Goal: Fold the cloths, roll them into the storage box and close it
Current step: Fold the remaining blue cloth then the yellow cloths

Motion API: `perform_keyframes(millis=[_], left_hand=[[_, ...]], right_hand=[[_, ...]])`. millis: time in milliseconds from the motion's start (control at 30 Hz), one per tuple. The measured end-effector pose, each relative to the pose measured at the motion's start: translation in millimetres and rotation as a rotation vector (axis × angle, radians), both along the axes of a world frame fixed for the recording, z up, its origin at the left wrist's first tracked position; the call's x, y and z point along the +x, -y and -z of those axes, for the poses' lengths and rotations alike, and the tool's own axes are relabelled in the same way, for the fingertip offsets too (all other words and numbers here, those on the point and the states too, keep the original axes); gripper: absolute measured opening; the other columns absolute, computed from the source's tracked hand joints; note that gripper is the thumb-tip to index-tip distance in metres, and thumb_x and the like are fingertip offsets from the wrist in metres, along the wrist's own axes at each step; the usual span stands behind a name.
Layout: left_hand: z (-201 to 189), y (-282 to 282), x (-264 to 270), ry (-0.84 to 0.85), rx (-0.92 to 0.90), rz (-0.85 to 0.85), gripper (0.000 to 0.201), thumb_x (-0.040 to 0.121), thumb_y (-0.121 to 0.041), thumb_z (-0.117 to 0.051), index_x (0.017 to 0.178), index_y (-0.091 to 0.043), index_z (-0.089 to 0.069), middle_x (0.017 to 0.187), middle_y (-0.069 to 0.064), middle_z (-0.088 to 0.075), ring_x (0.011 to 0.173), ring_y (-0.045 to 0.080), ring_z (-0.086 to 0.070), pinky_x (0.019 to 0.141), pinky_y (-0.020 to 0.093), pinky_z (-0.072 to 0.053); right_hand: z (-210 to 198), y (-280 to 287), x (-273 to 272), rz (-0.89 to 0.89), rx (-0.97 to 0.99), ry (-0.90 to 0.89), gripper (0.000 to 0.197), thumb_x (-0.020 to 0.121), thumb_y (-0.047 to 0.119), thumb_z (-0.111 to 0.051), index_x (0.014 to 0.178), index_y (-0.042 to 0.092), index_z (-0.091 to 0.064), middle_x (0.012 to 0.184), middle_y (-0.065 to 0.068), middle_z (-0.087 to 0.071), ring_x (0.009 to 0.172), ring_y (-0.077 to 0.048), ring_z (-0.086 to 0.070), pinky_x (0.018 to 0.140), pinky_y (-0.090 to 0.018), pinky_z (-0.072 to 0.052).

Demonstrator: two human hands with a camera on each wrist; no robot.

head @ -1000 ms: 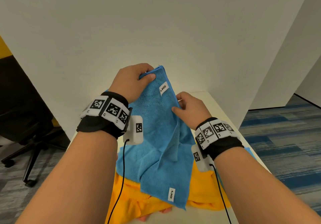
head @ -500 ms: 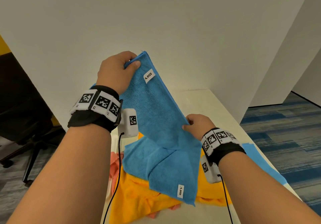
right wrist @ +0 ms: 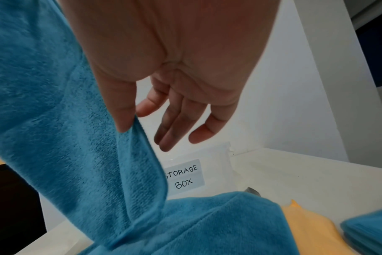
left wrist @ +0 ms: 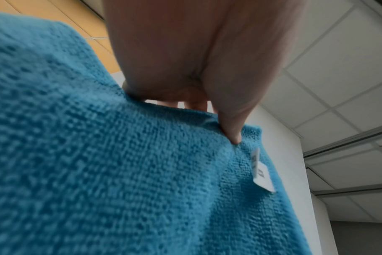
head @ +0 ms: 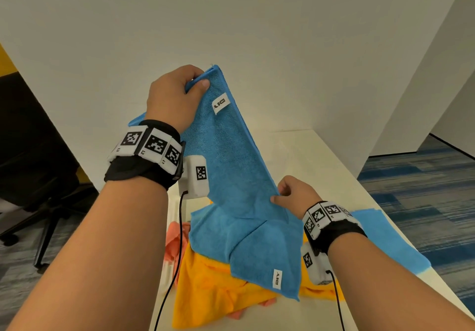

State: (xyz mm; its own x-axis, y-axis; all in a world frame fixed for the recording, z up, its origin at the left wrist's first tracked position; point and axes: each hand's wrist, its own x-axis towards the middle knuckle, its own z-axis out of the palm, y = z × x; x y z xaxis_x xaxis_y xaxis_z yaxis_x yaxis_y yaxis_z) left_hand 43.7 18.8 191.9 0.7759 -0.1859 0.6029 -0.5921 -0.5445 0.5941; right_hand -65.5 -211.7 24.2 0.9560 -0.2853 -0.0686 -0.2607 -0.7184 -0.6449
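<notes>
Blue terry fills most of what I see: the blue cloth (head: 231, 166) hangs slanted between my two hands above the white table (head: 321, 156). My left hand (head: 174, 96) is raised and has the top corner clamped, thumb (left wrist: 231, 126) pressed onto the front of the fabric and the other fingers curled behind it; a small white tag (head: 220, 103) sits just below that corner. My right hand (head: 295, 194) is lower and to the right, pinching the cloth's long edge between thumb (right wrist: 122, 117) and forefinger, while the remaining fingers (right wrist: 177, 120) hang loose and apart, holding nothing. From that pinch the cloth drops and folds over itself, its lower part, with a second tag (head: 277, 278), lying on top of an orange cloth (head: 205, 297) that is spread crumpled on the table. A pink cloth (head: 174, 240) pokes out beside the orange one on the left, and another blue cloth (head: 385, 235) lies flat near the table's right edge, partly behind my right wrist. In my right wrist view the storage box (right wrist: 199, 155), pale and translucent, stands on the table beyond my fingers, its handwritten label (right wrist: 185, 176) facing me; whether its lid is on I cannot tell. An office chair (head: 38, 202) stands on the carpet to the left.
</notes>
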Motion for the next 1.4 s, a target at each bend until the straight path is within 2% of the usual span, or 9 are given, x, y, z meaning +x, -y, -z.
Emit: perform_keyframes(millis=[133,233,333,533,633,867,1100,1267,1400], left_hand=[[0.9,-1.5,3.3,0.004,0.001,-0.001,0.017,0.095,-0.029,-0.052,0.101,-0.021,-0.065,0.082,-0.005,-0.058,0.078,0.014,-0.051,0.07,0.029,-0.041],[2.4,-0.4,4.0,0.007,-0.002,0.012,0.017,0.096,-0.027,-0.052,0.102,-0.019,-0.066,0.079,-0.009,-0.055,0.076,0.01,-0.049,0.064,0.021,-0.037],[4.5,1.9,2.8,0.009,0.01,0.042,0.017,0.096,-0.026,-0.052,0.102,-0.019,-0.066,0.077,-0.012,-0.054,0.073,0.007,-0.048,0.06,0.01,-0.034],[3.0,5.0,2.8,0.007,0.005,0.067,0.017,0.096,-0.026,-0.052,0.101,-0.019,-0.066,0.084,-0.006,-0.059,0.079,0.011,-0.052,0.066,0.017,-0.039],[2.6,5.8,3.2,0.006,0.002,0.067,0.016,0.095,-0.026,-0.052,0.101,-0.019,-0.065,0.086,-0.005,-0.06,0.08,0.011,-0.053,0.066,0.016,-0.039],[2.6,9.6,1.1,0.003,0.01,0.059,0.016,0.096,-0.027,-0.052,0.101,-0.019,-0.065,0.084,-0.006,-0.059,0.079,0.01,-0.052,0.065,0.013,-0.038],[5.3,15.4,-3.1,0.001,0.006,0.084,0.017,0.096,-0.027,-0.051,0.103,-0.019,-0.065,0.085,-0.008,-0.059,0.079,0.008,-0.052,0.063,0.012,-0.037],[7.6,15.3,-2.3,-0.008,0.012,0.09,0.016,0.096,-0.027,-0.051,0.102,-0.02,-0.065,0.078,-0.014,-0.055,0.076,0.007,-0.05,0.063,0.013,-0.037],[9.7,14.5,-2.1,-0.015,0.019,0.085,0.016,0.096,-0.027,-0.051,0.101,-0.02,-0.065,0.076,-0.015,-0.053,0.073,0.006,-0.049,0.062,0.014,-0.037]], right_hand=[[7.9,-3.6,-2.6,-0.006,0.154,0.026,0.018,0.079,0.018,-0.073,0.076,0.026,-0.058,0.097,0.003,-0.068,0.086,-0.011,-0.063,0.072,-0.02,-0.048],[11.5,-7.1,-2.2,-0.061,0.179,-0.042,0.012,0.08,0.023,-0.072,0.083,0.034,-0.067,0.108,0.009,-0.066,0.102,-0.008,-0.06,0.093,-0.027,-0.045],[10.2,-13.2,-2.1,-0.097,0.173,-0.088,0.022,0.084,0.024,-0.07,0.104,0.032,-0.065,0.108,0.012,-0.059,0.106,-0.006,-0.058,0.085,-0.019,-0.043],[9.3,-22.3,-0.4,-0.086,0.244,-0.094,0.051,0.081,0.024,-0.075,0.123,0.018,-0.047,0.121,0.004,-0.052,0.104,-0.011,-0.055,0.08,-0.019,-0.045],[9.4,-22.4,2.0,-0.074,0.262,-0.076,0.062,0.081,0.023,-0.074,0.132,0.016,-0.04,0.124,0.004,-0.049,0.109,-0.012,-0.051,0.086,-0.025,-0.047],[14.3,-22.1,2.3,-0.082,0.122,-0.011,0.023,0.083,0.021,-0.07,0.09,0.021,-0.049,0.094,0.001,-0.057,0.088,-0.014,-0.055,0.081,-0.03,-0.049],[10.3,-29.3,2.1,-0.162,0.232,-0.062,0.034,0.085,0.026,-0.07,0.116,0.032,-0.057,0.123,0.011,-0.053,0.117,-0.007,-0.051,0.101,-0.03,-0.043],[5.2,-35.5,3.2,-0.145,0.25,0.032,0.022,0.078,0.026,-0.076,0.081,0.028,-0.055,0.113,0.009,-0.059,0.107,-0.007,-0.058,0.088,-0.024,-0.046],[-2.7,-41.0,2.9,-0.158,0.307,0.098,0.019,0.078,0.024,-0.076,0.086,0.032,-0.06,0.119,0.013,-0.055,0.108,-0.002,-0.056,0.08,-0.01,-0.038]])
